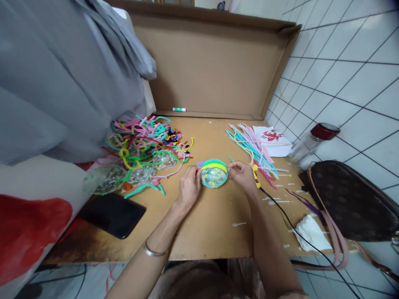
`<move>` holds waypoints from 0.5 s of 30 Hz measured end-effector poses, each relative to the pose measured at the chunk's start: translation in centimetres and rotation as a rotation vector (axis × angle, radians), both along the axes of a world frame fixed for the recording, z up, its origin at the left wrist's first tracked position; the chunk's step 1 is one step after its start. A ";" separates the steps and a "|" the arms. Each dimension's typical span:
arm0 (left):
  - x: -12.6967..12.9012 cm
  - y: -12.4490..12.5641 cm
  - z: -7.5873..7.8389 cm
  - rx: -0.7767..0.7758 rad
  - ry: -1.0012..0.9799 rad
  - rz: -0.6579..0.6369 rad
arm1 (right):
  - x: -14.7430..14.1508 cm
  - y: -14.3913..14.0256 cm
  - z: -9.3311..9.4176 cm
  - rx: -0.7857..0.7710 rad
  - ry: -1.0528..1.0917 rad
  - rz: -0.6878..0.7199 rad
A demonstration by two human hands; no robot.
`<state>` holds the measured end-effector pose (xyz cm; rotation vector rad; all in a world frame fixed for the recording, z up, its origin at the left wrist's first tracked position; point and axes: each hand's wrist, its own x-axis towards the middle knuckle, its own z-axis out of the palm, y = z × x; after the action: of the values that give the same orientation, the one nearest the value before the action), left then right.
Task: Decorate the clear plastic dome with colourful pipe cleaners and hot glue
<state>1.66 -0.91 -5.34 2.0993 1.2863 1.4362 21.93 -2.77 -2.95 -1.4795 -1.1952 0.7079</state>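
Near the middle of the tabletop (205, 232) a round, clear ball (214, 173) wrapped in yellow and teal bands sits between both hands; the left hand (189, 186) is at its 9 o'clock side, fingers curled and closed against its edge, thumb pressing on the rim; the right hand (242, 175) is at its 3 o'clock side, fingertips pinched shut on the end of the band where it meets the ball; at 10 o'clock from the ball lies a tangled heap of coloured pipe cleaners (143, 141), with clear wrapped pieces mixed in; at 2 o'clock a straighter bundle of pastel pipe cleaners (252, 145) fans out, beside a white paper with a red print (272, 140); a clear bottle with a dark red cap (311, 145) lies further out at 3 o'clock, next to a brown bag (349, 199); a black phone (112, 214) rests at 8 o'clock; a crumpled tissue (310, 232) lies at 4 o'clock; a cardboard sheet (212, 62) stands at 12 o'clock.
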 end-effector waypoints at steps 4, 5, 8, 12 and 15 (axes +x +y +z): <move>0.1 0.0 -0.1 0.019 0.003 0.005 | -0.7 -0.7 0.7 0.096 -0.106 0.012; 0.1 0.0 -0.2 0.018 0.004 0.004 | -0.8 -0.8 0.9 0.140 -0.156 0.020; 0.3 0.0 -0.4 0.020 0.009 0.005 | -1.2 -1.1 1.2 0.279 -0.322 0.035; 0.4 0.0 -0.4 0.054 0.026 0.010 | -1.6 -1.4 1.0 0.430 -0.535 0.035; 0.5 -0.2 -0.3 0.055 0.026 0.006 | -2.0 -1.7 0.8 0.503 -0.667 0.028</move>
<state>2.20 -1.07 -5.68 2.1574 1.2780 1.4680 19.93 -4.44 -2.16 -1.2904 -1.7383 -0.1098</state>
